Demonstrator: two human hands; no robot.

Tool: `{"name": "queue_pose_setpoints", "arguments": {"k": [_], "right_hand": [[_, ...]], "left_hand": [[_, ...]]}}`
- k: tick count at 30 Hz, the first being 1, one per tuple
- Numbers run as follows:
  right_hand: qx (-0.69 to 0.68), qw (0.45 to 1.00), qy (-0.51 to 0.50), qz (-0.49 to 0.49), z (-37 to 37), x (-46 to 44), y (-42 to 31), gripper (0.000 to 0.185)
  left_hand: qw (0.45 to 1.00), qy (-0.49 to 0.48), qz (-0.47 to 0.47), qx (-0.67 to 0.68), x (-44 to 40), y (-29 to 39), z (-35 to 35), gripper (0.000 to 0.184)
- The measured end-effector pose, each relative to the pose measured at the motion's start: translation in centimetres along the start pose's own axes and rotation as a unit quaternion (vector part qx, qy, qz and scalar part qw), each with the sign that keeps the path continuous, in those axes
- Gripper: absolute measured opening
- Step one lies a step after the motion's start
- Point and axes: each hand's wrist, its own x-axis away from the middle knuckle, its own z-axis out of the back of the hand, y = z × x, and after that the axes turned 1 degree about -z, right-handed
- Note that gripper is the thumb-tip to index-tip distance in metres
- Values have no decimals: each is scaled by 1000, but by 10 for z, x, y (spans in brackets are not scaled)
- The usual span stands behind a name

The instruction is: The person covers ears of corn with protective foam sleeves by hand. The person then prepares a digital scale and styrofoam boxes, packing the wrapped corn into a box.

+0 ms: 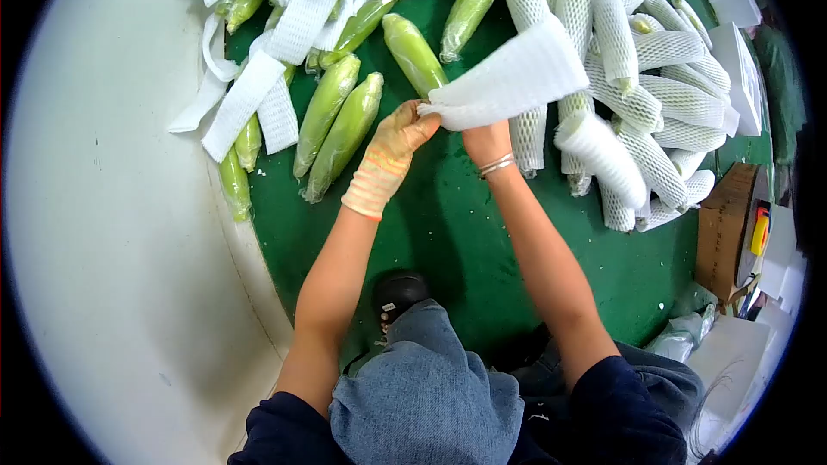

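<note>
A flat white foam net sleeve [517, 73] is held up in front of me, slanting up to the right. My left hand [392, 151], in a cream glove with orange stripes, pinches its lower left end between thumb and fingers. My bare right hand [486, 143] is at the sleeve's lower edge, its fingers hidden by the foam. Just beyond the left hand lies a green corn cob [415, 56] in clear film. Two more film-wrapped cobs [345, 136] rest side by side to its left.
Loose flat foam sleeves [245, 108] lie over more cobs at upper left. Many sleeved cobs [659, 103] are heaped on the green floor [448, 224] at right. A brown cardboard box [722, 228], a yellow-handled tool [760, 231] and a white wall [129, 207] border the space.
</note>
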Motion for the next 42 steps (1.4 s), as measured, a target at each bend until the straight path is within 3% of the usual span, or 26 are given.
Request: {"name": "queue_pose_setpoints", "arguments": {"k": [3,4,5,7,8,9,13,15,17,18,21,22,23,24,25,27,28,29,30,32,33,34,36,38,40,42], "right_hand": [[43,997,6,-61,5,-21,-10,19],[28,999,13,-29,3,-24,5,21],[30,996,-36,-70,4,-33,18,23],[-201,973,13,-115,-6,-41,33,24],[-240,958,14,-159,-5,-45,38,24],[-282,937,15,-203,-5,-46,42,24],[-341,899,23,-273,-7,-46,43,25],[-475,830,64,-285,-9,-49,40,26],[-420,866,11,-271,-3,-51,35,26],[-283,949,-27,-139,-3,-51,32,25],[-14,999,-50,4,-5,-47,18,28],[-193,975,-13,-111,-7,-46,20,26],[-364,906,24,-216,-8,-51,22,24],[-446,805,21,-390,0,-59,26,23],[-556,719,-21,-416,3,-62,27,38],[-340,839,-21,-424,4,-56,37,48],[-129,933,-94,-323,6,-46,44,58],[13,978,-67,-196,-9,-32,79,56],[-64,961,-118,-240,-6,-23,68,46],[46,992,-117,-4,-1,3,48,30],[89,988,-95,-83,5,14,26,32],[51,977,-92,-185,29,15,-34,35],[47,980,-103,-163,53,23,-83,40],[-40,980,-92,-173,58,14,-109,39],[-178,947,-121,-237,44,-8,-97,36],[-278,915,-83,-279,25,-27,-83,31]], "left_hand": [[942,7,67,329,-34,-43,3,29],[914,-24,59,401,-41,-39,2,32],[896,-31,42,440,-50,-44,0,34],[869,-25,87,487,-72,-44,-2,26],[850,16,56,523,-67,-41,-4,27],[827,62,103,549,-72,-34,-5,27],[886,89,76,448,-82,-49,-9,29],[903,76,47,421,-82,-64,-2,33],[898,173,83,397,-72,-40,-9,28],[907,155,121,373,-71,-33,-9,36],[929,111,186,300,-57,-20,-18,45],[929,111,190,297,-56,-23,-18,45],[896,127,154,396,-59,-27,-18,38],[851,143,115,492,-63,-29,-17,33],[851,144,112,493,-68,-37,-12,33],[933,254,102,234,-77,-72,2,28],[966,223,57,119,-77,-94,2,29],[979,203,7,-9,-76,-114,2,32],[971,197,-45,-124,-76,-134,2,35],[981,153,91,82,-46,-92,-20,29],[945,96,174,262,-24,-59,-26,29],[990,63,77,-99,3,-30,-31,30],[893,21,-26,-448,34,-25,-28,32],[976,17,63,-209,57,-68,5,34],[988,30,142,49,73,-107,39,37],[966,64,107,-228,61,-68,25,40]]}}
